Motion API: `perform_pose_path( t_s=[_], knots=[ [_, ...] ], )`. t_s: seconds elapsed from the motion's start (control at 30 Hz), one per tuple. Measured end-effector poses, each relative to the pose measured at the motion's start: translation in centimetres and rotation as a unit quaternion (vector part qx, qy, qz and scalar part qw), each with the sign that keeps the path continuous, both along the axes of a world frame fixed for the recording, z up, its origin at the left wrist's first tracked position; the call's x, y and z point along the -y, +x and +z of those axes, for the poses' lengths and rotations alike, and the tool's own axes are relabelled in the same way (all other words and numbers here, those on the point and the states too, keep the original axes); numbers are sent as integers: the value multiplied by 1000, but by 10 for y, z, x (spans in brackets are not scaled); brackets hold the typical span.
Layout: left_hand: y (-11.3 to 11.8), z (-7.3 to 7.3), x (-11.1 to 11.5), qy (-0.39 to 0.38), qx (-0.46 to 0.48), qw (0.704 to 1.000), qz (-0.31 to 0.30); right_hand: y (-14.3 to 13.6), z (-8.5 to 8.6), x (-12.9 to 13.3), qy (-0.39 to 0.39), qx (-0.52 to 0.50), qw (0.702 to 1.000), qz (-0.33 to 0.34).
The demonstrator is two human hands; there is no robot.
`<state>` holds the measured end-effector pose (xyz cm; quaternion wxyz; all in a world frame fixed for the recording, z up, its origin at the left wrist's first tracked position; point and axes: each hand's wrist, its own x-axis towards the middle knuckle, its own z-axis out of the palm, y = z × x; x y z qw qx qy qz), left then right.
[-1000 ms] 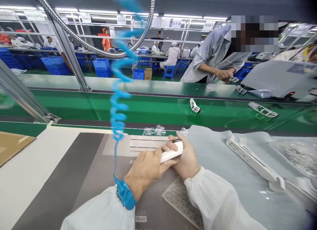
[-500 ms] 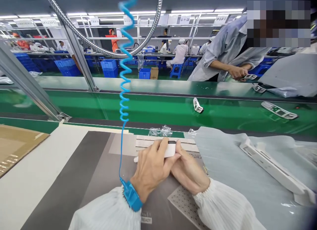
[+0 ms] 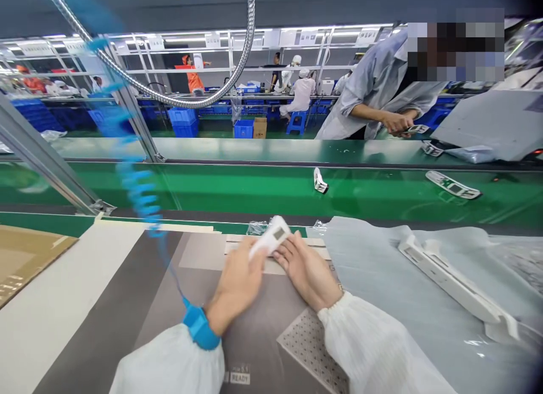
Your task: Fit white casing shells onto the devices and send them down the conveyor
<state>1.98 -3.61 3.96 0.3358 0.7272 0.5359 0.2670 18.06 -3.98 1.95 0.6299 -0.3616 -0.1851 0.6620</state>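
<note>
A white plastic handheld casing (image 3: 268, 239) with a small dark rectangular window is gripped in my left hand (image 3: 238, 275), tilted with its far end up to the right. A blue wrist strap (image 3: 202, 327) with a coiled cord (image 3: 142, 193) circles my left wrist. My right hand (image 3: 306, 267) is beside the casing's right side, fingers loosely extended near its window end; whether they touch it I cannot tell. Beneath both hands lies a dark printed cardboard sheet (image 3: 169, 303).
To the right, a long white plastic part (image 3: 449, 281) rests on a pale foam sheet (image 3: 365, 303). Beyond runs a green conveyor belt (image 3: 237, 187) carrying a small white part (image 3: 320, 181) and a longer one (image 3: 453, 185). Across it, a co-worker (image 3: 369, 94) handles a similar piece.
The casing has turned, so its windowed face shows now and its far end points up right. My right hand has loosened from it. The blue cord has swung left.
</note>
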Motion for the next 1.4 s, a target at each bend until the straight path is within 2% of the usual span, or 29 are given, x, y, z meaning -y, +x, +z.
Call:
perform_pose_path(
  t_s=[0.1, 0.17, 0.27, 0.37, 0.43, 0.53, 0.63, 0.7, 0.73, 0.8, 0.9, 1.0, 1.1, 1.23, 1.33, 1.4],
  knots=[
    [-22, 11, -34, -29, -112, 986, 123, -4, -8, -3, -10, 27, 1000, -3],
    [-35, 23, -66, -41, -165, 977, 129, -4, -11, -4, -4, 34, 999, 2],
    [-48, 37, -114, -17, -162, 974, 157, -2, -10, -4, 2, 37, 999, 1],
    [-52, 40, -147, 9, -161, 971, 178, -1, -9, -4, 6, 30, 999, 10],
    [-52, 36, -155, 22, -166, 968, 186, -1, -10, -3, 11, 36, 999, 11],
    [-51, 27, -141, 53, -165, 966, 195, -3, -12, -1, 12, 81, 997, -2],
    [-47, 16, -108, 86, -146, 967, 189, 1, -12, -7, 4, 116, 993, 0],
    [-41, 5, -82, 101, -129, 970, 180, 12, -9, -23, 5, 188, 982, -12],
    [-38, -2, -70, 106, -118, 971, 180, 20, -6, -35, 8, 251, 967, -27],
    [-31, -16, -50, 129, -70, 972, 182, 41, 1, -66, 14, 404, 912, -66],
    [-22, -34, -33, 178, -20, 969, 172, 76, 12, -117, -1, 530, 842, -105],
    [-17, -42, -28, 200, -14, 969, 146, 100, 15, -157, -21, 628, 767, -131],
    [-16, -42, -27, 195, -7, 971, 138, 105, 9, -182, -37, 682, 721, -116],
    [-19, -38, -29, 172, 4, 975, 143, 87, 8, -193, -24, 709, 701, -69],
    [-22, -31, -29, 181, 36, 970, 161, 65, 26, -179, 49, 699, 713, -1],
    [-23, -23, -29, 205, 55, 960, 181, 51, 45, -156, 124, 660, 736, 80]
  ],
)
